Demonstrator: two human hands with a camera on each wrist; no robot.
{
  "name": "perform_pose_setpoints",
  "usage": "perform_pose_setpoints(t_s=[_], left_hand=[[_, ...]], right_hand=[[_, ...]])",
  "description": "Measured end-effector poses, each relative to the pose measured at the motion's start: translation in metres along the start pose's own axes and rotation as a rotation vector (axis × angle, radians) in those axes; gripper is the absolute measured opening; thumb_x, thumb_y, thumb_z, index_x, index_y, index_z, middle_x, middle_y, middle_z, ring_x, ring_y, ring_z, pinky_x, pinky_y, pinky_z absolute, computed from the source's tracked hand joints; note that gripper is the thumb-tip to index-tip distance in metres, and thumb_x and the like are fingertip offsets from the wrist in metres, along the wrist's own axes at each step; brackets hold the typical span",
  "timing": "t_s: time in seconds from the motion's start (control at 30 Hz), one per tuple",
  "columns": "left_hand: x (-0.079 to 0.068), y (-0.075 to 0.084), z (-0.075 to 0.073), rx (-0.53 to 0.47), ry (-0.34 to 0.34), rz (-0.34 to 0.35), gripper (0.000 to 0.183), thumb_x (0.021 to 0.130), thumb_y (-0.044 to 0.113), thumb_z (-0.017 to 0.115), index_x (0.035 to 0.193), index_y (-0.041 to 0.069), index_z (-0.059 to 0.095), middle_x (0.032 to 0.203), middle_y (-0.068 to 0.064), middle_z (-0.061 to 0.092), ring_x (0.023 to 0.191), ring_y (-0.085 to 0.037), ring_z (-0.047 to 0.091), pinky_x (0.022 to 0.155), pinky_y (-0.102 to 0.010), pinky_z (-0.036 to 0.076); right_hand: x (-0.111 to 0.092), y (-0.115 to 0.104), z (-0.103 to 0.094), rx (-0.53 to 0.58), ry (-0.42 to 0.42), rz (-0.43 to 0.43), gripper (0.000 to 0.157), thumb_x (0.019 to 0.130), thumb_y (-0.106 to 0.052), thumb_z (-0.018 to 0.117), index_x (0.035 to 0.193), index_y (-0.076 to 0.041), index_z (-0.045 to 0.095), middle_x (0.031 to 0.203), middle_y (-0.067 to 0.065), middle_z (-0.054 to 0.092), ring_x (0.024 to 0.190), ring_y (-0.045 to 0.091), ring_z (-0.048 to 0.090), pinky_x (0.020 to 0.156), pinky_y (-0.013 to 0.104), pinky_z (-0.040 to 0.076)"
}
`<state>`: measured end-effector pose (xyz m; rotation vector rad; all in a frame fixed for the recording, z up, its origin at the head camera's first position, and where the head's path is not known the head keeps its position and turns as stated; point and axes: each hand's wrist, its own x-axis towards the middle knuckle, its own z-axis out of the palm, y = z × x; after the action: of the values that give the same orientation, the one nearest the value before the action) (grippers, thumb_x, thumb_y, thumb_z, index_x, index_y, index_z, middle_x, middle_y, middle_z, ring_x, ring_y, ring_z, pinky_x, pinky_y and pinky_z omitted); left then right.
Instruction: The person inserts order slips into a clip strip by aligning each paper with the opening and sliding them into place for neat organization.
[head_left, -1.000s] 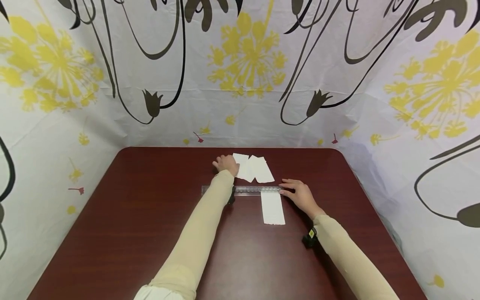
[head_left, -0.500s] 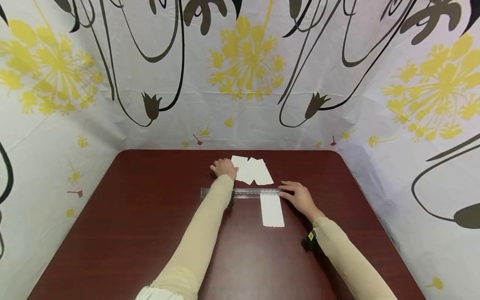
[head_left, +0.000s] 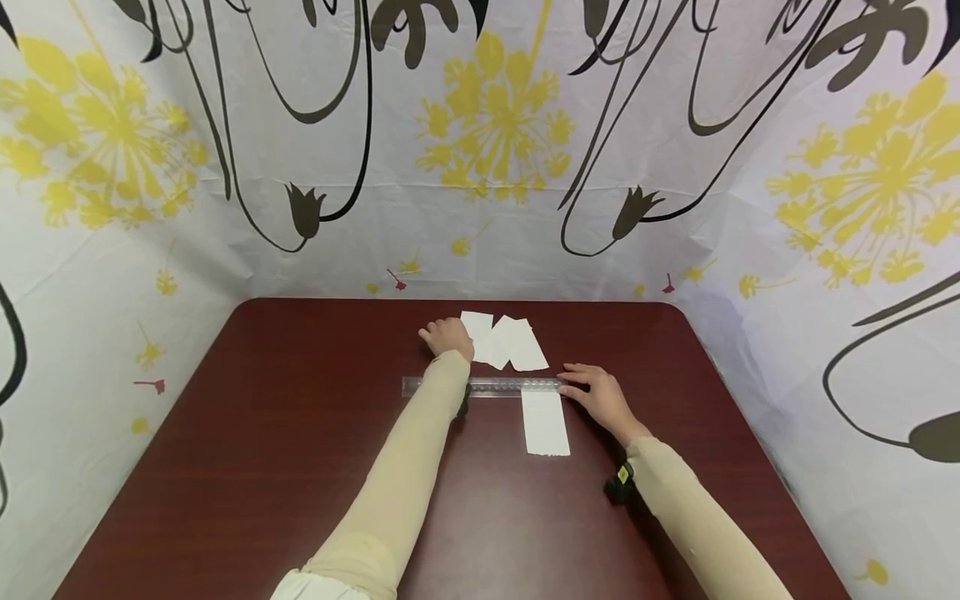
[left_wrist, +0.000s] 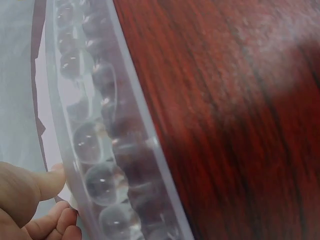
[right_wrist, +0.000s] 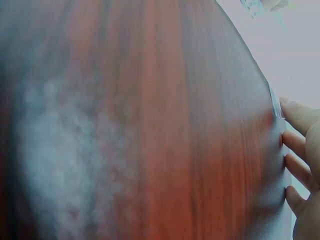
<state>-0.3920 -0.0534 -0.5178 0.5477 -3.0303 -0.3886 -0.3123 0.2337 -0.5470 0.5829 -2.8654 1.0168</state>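
My left hand (head_left: 447, 337) pinches the left edge of a white paper piece (head_left: 482, 337) at the back of the table. In the left wrist view, the thumb (left_wrist: 51, 181) and curled fingers meet at that paper's edge. A long, ruler-like clear plastic strip (head_left: 493, 386) with a row of round bubbles lies crosswise nearer me, its middle left hidden under the left forearm. At its right end, my right hand (head_left: 603, 398) holds it between thumb and forefinger. A white paper strip (head_left: 545, 423) extends toward me from under this end.
A second white paper piece (head_left: 522, 344) lies just right of the left hand's paper. The dark red wooden table (head_left: 300, 450) reaches back to a patterned cloth wall (head_left: 360, 142), with more cloth on both sides. A black wrist camera (head_left: 618, 486) sits below the right wrist.
My left hand has slid slightly left with its white paper, opening a little more of the gap to the neighbouring piece. The right hand, clear strip and near paper keep their places.
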Motion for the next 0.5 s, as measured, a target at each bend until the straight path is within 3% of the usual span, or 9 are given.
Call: perform_pose_setpoints(t_s=[0.27, 0.5], left_hand=[[-0.0036, 0.0012, -0.0026, -0.007, -0.005, -0.016, 0.018, 0.094, 0.022, 0.062, 0.1, 0.008, 0.072, 0.109, -0.011, 0.072, 0.108, -0.029, 0.061, 0.099, -0.048, 0.037], [-0.0016, 0.0006, 0.0003, -0.034, 0.004, -0.023, 0.018, 0.094, 0.019, 0.062, 0.102, 0.004, 0.069, 0.109, -0.012, 0.07, 0.108, -0.029, 0.061, 0.099, -0.048, 0.037]], right_hand=[[-0.0002, 0.0024, 0.0004, -0.013, -0.005, 0.001, 0.038, 0.093, -0.031, 0.069, 0.126, -0.014, 0.069, 0.145, 0.01, 0.057, 0.139, 0.035, 0.044, 0.111, 0.06, 0.037], [0.0005, 0.001, -0.0004, -0.013, -0.003, -0.006, 0.037, 0.093, -0.03, 0.069, 0.126, -0.013, 0.069, 0.144, 0.011, 0.057, 0.139, 0.035, 0.045, 0.111, 0.06, 0.037]])
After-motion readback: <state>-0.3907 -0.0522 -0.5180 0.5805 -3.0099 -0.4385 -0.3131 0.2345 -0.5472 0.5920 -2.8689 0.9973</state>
